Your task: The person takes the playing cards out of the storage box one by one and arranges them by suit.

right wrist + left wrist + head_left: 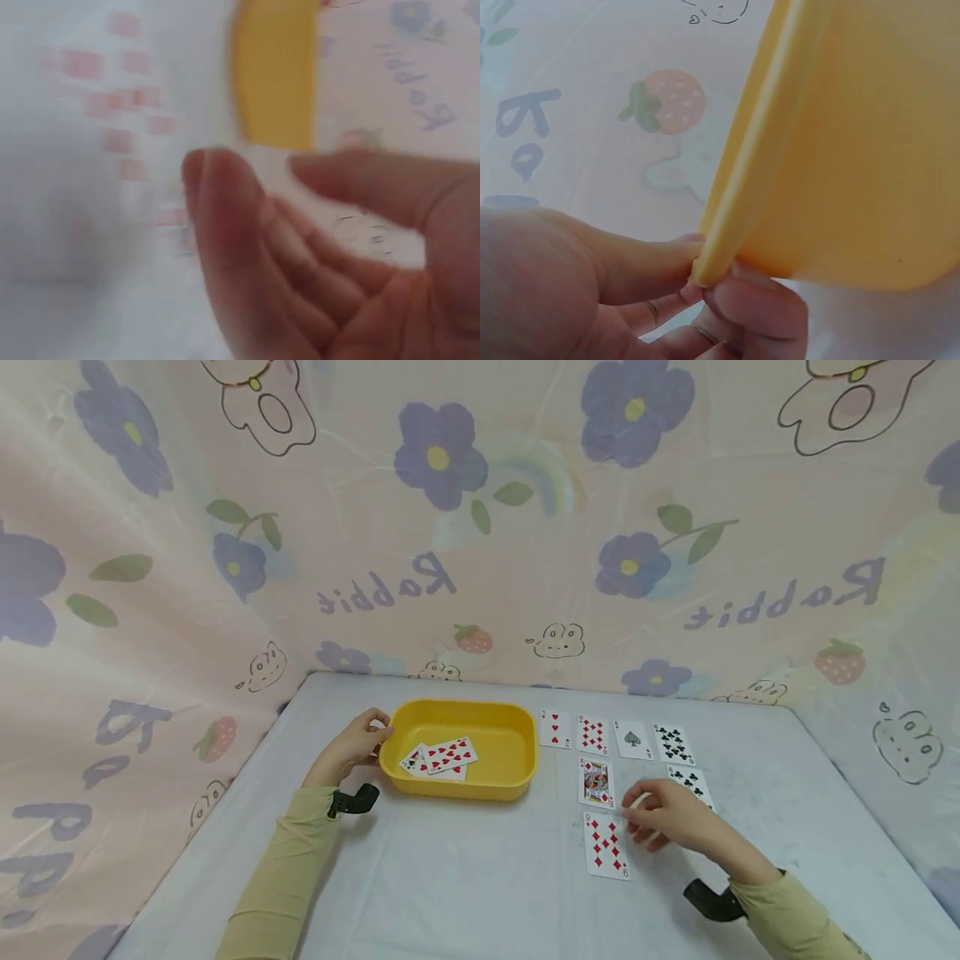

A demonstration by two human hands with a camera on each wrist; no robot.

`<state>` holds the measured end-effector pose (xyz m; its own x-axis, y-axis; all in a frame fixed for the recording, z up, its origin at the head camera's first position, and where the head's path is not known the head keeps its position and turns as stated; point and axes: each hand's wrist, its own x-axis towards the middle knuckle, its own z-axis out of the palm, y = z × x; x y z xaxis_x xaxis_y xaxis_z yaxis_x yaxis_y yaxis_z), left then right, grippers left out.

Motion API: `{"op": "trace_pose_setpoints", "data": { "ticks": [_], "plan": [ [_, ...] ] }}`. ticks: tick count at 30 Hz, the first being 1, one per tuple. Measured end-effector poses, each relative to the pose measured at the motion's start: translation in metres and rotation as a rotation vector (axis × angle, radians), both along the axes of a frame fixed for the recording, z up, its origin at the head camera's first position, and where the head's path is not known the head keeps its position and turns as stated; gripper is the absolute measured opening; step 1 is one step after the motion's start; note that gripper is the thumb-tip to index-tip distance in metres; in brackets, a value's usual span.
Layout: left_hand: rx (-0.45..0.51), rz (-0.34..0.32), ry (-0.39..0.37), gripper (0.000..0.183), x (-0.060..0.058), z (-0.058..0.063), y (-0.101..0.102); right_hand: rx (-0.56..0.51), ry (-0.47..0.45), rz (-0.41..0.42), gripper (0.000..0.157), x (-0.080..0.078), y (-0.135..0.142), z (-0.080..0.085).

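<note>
Left hand pinching a yellow tray near the far edge of the worktop, right hand relaxed, holding nothing, beside face-up playing cards between tray and right edge

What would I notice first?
Probably the yellow tray, pinched at its left end by the left hand, with a few playing cards inside. To its right, more cards lie face up on the white table, the right hand beside the nine of diamonds. Behind hangs a cloth with purple flowers.
</note>
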<state>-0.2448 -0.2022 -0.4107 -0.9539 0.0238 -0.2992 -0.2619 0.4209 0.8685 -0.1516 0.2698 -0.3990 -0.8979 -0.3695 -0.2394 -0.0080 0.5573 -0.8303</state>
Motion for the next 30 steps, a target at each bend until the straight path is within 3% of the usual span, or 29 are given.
{"op": "trace_pose_setpoints", "data": {
  "ticks": [6,12,21,30],
  "plan": [
    [-0.029,-0.008,0.003,0.021,-0.003,0.001,0.000,0.007,0.145,0.277,0.024,-0.047,-0.038,0.041],
    [-0.022,-0.016,0.003,0.021,-0.006,0.005,-0.001,0.024,0.145,0.463,0.028,-0.096,-0.100,0.059],
    [-0.004,-0.010,-0.016,0.021,-0.007,0.005,-0.005,0.176,0.130,0.577,0.036,-0.144,-0.175,0.047],
    [-0.001,0.009,-0.019,0.022,-0.006,0.002,-0.005,0.165,-0.027,0.612,0.039,-0.168,-0.204,0.020]
  ]
}}
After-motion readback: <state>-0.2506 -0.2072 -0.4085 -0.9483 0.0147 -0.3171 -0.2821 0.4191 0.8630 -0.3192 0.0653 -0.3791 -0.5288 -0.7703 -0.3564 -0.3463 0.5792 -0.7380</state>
